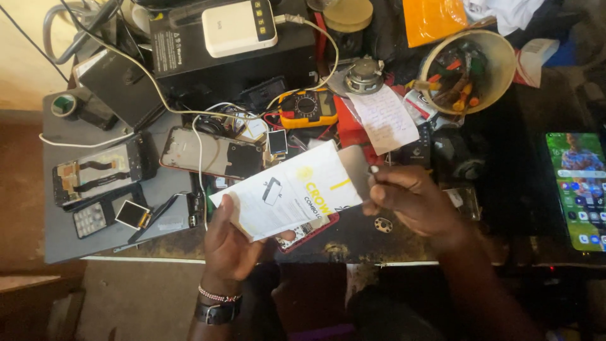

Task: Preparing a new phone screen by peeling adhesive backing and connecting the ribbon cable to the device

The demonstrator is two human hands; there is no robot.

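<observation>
My left hand (235, 243) holds a white paper sleeve with yellow print (287, 189) from below, tilted up to the right. My right hand (413, 202) pinches a thin grey flat panel (355, 169) that sticks out of the sleeve's right end. Under the sleeve lies a phone with a red frame (309, 232), partly hidden. A small metal ring part (382, 224) rests on the dark bench just below my right hand.
An opened phone body (211, 153), another disassembled phone (98, 170), a small keypad phone (91, 219) and a yellow multimeter (308, 108) lie on the bench. A bowl of tools (499, 57) stands back right. A lit smartphone (581, 189) lies at the right edge. Cables cross the back.
</observation>
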